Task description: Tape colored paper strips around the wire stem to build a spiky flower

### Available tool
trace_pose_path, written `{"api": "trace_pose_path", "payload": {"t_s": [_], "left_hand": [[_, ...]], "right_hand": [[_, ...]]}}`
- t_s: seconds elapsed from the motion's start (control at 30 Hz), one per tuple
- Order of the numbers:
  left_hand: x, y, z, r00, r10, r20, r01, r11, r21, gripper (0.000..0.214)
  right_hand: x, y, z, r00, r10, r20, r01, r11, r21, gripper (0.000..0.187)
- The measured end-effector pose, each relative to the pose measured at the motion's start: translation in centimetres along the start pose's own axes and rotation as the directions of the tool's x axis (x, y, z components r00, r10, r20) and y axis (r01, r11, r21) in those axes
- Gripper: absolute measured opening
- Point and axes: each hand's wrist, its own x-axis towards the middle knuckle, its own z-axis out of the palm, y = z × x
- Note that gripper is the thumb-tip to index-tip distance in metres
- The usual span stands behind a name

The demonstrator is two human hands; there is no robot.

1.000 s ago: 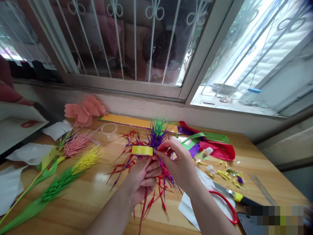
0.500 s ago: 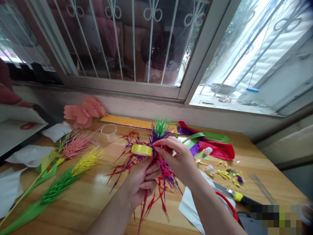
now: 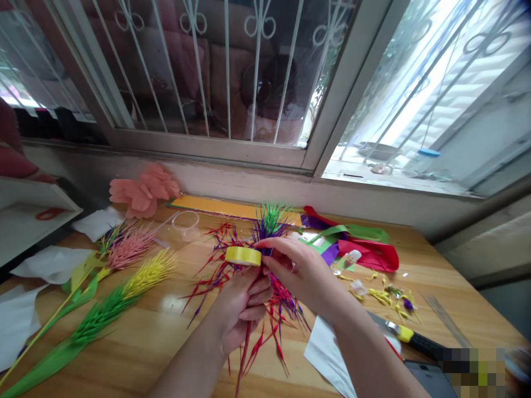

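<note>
My left hand [image 3: 249, 301] is closed round the reddish stem [image 3: 244, 354] of an artificial wheat ear, which stands nearly upright. Green bristles [image 3: 271, 217] crown the ear, with purple bristles [image 3: 259, 235] below them. A roll of yellow tape [image 3: 243, 255] rests at my left thumb, against the stem. My right hand [image 3: 296, 268] is closed in a pinch at the base of the purple bristles; what lies between its fingertips is hidden. Loose red and purple spiky strands [image 3: 211, 260] lie on the table around and beneath both hands.
Finished yellow-green [image 3: 120, 298] and pink [image 3: 128, 246] wheat ears lie at the left, near white paper [image 3: 53, 262]. On the right are a utility knife [image 3: 415, 338], a clear ruler [image 3: 448, 320], yellow scraps [image 3: 379, 297] and red cloth strips [image 3: 373, 255]. A barred window [image 3: 226, 83] rises behind.
My right fingers have shifted slightly downward and left at the stem, and the tape roll has moved slightly right. My left hand keeps its grip.
</note>
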Motion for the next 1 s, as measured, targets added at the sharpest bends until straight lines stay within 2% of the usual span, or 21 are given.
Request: {"api": "trace_pose_path", "payload": {"t_s": [0.23,0.4,0.5,0.83,1.0], "left_hand": [[-0.1,-0.1,0.5,1.000,0.001,-0.013,-0.001,0.999,0.048,0.035],[-0.2,-0.2,0.5,1.000,-0.010,-0.012,0.011,0.998,0.058,0.035],[-0.3,-0.2,0.6,1.000,-0.020,-0.002,0.020,0.998,0.061,0.031],[-0.5,0.0,0.6,0.994,-0.024,0.108,0.026,0.999,-0.020,0.019],[-0.6,0.2,0.5,0.979,-0.078,0.190,0.101,0.988,-0.116,0.016]], "right_hand": [[-0.2,-0.3,-0.6,0.999,-0.026,-0.043,0.022,0.997,-0.079,0.016],[-0.1,-0.2,-1.3,0.994,-0.083,0.075,0.091,0.989,-0.120,0.019],[0.1,0.0,-1.7,0.990,-0.104,0.096,0.115,0.986,-0.124,0.017],[0.2,0.5,-1.0,0.982,-0.191,0.008,0.190,0.973,-0.132,0.012],[0.1,0.6,-1.6,0.957,-0.287,0.045,0.290,0.952,-0.101,0.016]]}}
